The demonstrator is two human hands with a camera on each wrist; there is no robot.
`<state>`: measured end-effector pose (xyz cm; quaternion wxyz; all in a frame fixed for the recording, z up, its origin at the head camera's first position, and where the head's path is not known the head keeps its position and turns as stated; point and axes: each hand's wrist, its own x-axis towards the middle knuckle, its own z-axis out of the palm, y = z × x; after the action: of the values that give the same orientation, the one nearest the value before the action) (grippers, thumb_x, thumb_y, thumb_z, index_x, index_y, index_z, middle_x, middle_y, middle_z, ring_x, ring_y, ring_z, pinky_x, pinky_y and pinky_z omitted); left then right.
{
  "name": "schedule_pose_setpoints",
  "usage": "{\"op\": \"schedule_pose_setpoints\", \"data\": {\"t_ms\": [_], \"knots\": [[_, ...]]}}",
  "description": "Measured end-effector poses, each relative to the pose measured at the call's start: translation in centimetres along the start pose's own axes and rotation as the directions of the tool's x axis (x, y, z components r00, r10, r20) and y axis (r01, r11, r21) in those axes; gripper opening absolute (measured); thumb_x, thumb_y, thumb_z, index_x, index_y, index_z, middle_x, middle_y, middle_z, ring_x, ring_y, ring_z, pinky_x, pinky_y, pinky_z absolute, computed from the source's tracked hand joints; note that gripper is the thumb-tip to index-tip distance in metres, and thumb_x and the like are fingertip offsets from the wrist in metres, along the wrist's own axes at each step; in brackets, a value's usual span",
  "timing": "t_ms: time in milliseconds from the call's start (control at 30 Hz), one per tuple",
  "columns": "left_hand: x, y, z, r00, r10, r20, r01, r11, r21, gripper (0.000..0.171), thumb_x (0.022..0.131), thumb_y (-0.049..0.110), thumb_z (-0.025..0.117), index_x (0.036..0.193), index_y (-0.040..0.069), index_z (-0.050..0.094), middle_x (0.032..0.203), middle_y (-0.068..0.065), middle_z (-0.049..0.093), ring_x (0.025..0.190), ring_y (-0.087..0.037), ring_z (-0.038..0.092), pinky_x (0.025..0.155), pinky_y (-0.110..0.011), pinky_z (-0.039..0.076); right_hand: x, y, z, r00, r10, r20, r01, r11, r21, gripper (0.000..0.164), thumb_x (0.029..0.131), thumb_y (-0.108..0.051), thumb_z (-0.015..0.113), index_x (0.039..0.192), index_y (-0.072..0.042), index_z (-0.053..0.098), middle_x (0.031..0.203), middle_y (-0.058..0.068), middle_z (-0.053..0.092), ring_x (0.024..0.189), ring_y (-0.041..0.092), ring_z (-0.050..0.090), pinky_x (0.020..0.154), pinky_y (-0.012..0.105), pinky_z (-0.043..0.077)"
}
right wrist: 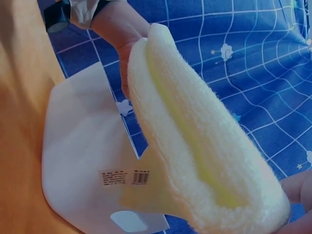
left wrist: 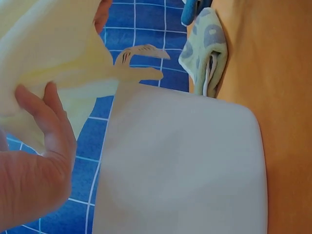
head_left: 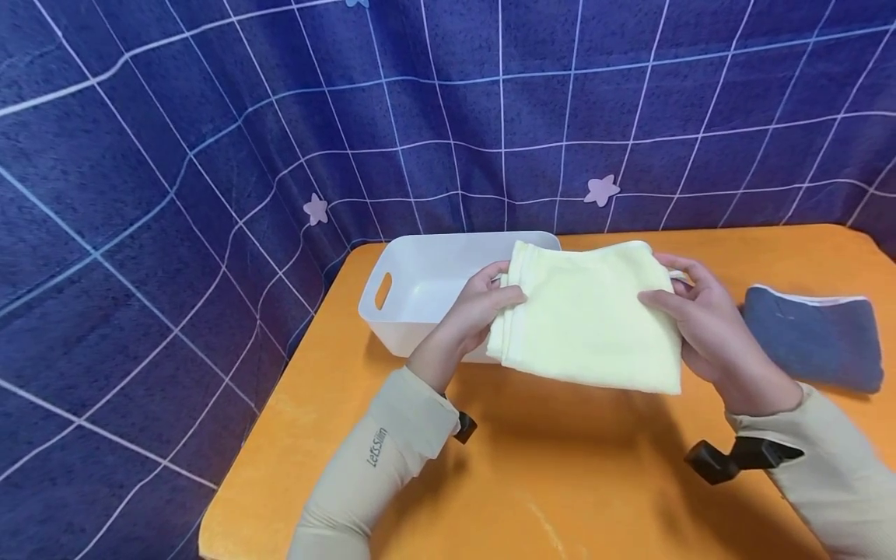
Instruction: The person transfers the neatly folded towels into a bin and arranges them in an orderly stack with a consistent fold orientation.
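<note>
A pale yellow folded towel point(head_left: 588, 319) is held up above the table between both hands. My left hand point(head_left: 479, 303) pinches its left edge, thumb on the near face and fingers behind. At the opposite edge, my right hand point(head_left: 700, 319) grips it the same way, thumb in front. The right wrist view looks along the towel point(right wrist: 195, 131) and shows its fluffy folded layers, with a printed label point(right wrist: 124, 178) hanging off it. Behind and to the left, a white plastic bin point(head_left: 399, 334) stands partly hidden by the towel and left hand.
A folded dark grey-blue towel point(head_left: 812, 338) lies to the right on the orange table point(head_left: 546, 482). In the left wrist view, a green patterned towel point(left wrist: 207, 51) sits beyond the bin, beside a blue item point(left wrist: 189, 12). A blue gridded curtain point(head_left: 490, 117) hangs behind the table.
</note>
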<state>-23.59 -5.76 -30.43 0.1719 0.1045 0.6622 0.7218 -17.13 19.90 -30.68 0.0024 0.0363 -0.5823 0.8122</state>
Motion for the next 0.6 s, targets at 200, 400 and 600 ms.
{"op": "schedule_pose_setpoints", "data": {"t_ms": [200,400,600], "knots": [[0.2,0.1,-0.1,1.0,-0.008,-0.022,0.008,1.0,0.005,0.051,0.081,-0.002,0.053,0.13,0.005,0.045,0.104,-0.014,0.06,0.079,-0.02,0.061,0.064,-0.032,0.054,0.3,-0.2,0.4,0.999,0.023,-0.029,-0.024,1.0,-0.003,0.043,0.087,0.0,0.062,0.119,-0.021,0.043,0.098,0.0,0.057,0.077,0.012,0.063,0.06,0.029,0.055],[0.3,0.3,-0.5,0.998,-0.014,-0.055,0.014,1.0,0.006,0.052,0.08,-0.002,0.053,0.131,0.006,0.044,0.105,-0.014,0.059,0.079,-0.02,0.06,0.063,-0.031,0.054,0.7,-0.4,0.9,0.998,0.054,-0.03,-0.055,0.998,-0.027,0.043,0.087,-0.003,0.063,0.12,-0.022,0.043,0.098,0.001,0.057,0.076,0.013,0.063,0.059,0.03,0.055],[0.2,0.7,-0.7,0.998,0.003,-0.058,-0.004,1.0,-0.012,0.051,0.081,-0.003,0.051,0.131,0.005,0.044,0.103,-0.014,0.059,0.078,-0.02,0.06,0.061,-0.031,0.054,1.1,-0.7,1.4,0.998,0.062,-0.025,-0.063,0.997,-0.048,0.041,0.087,-0.005,0.062,0.119,-0.023,0.043,0.101,0.001,0.055,0.076,0.012,0.062,0.059,0.031,0.054]]}}
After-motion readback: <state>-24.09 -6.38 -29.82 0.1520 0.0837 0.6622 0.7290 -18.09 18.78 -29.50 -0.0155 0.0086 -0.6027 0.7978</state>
